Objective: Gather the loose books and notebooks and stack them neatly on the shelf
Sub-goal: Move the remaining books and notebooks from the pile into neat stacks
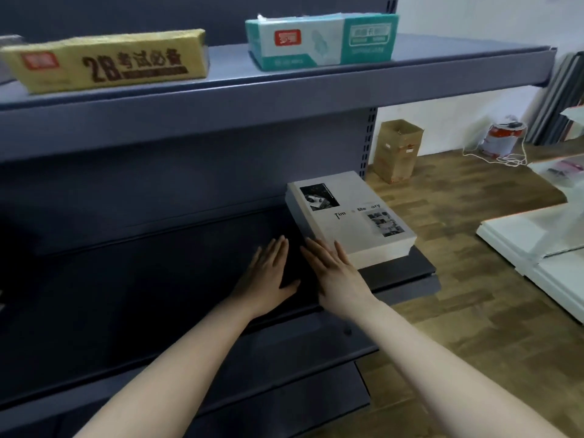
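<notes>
From the head camera, a stack of white books (350, 216) lies flat at the right end of the dark middle shelf (158, 279). The left hand (267, 276) rests flat on the shelf with straight fingers, holding nothing. The right hand (335, 273), fingers also straight, touches the stack's near left edge.

The shelf (189, 99) is painted metal, dark grey-blue, smooth and matt, and the stack of books (350, 216) at its three o'clock end has pale matt paper covers. At eleven o'clock a yellow pack (107, 63) and at twelve a teal-and-white pack (322, 39) look wrapped in faintly glossy film; the box (398, 150) at two o'clock is plain brown cardboard, the floor (458, 295) at four o'clock dull wood-grain planking.
</notes>
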Available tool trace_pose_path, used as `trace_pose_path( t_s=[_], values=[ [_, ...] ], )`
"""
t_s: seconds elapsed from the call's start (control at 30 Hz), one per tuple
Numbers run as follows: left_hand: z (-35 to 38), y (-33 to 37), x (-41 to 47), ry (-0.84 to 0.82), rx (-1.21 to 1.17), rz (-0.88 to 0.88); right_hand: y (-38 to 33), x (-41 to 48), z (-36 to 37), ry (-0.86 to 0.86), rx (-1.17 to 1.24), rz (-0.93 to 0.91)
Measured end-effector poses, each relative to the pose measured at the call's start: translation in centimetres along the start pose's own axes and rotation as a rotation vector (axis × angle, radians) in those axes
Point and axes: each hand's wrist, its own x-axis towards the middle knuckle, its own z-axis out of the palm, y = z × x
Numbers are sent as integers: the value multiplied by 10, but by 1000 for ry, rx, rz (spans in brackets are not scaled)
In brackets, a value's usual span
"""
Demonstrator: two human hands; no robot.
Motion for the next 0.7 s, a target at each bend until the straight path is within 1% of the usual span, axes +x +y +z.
trace_pose_path(
  t_s=[0.2, 0.37, 0.47, 0.53, 0.57, 0.63, 0.7],
  values=[
    [-26, -66, -63, 43, 60, -136, -69, 40, -5, -5, 15, -152],
    [-52, -122, -129, 97, 140, -217, -147, 69, -2, -28, 73, -271],
    [-67, -154, -174, 98, 232, -258, -195, 85, 1, -31, 105, -347],
    [-77, -172, -205, 115, 253, -291, -228, 94, 2, -23, 133, -408],
    [-82, -181, -221, 142, 264, -308, -246, 98, 2, -18, 146, -440],
    [-92, -196, -253, 247, 314, -314, -280, 107, 4, 8, 167, -510],
    [-101, -210, -285, 289, 341, -363, -316, 115, 6, 38, 187, -576]
  ],
)
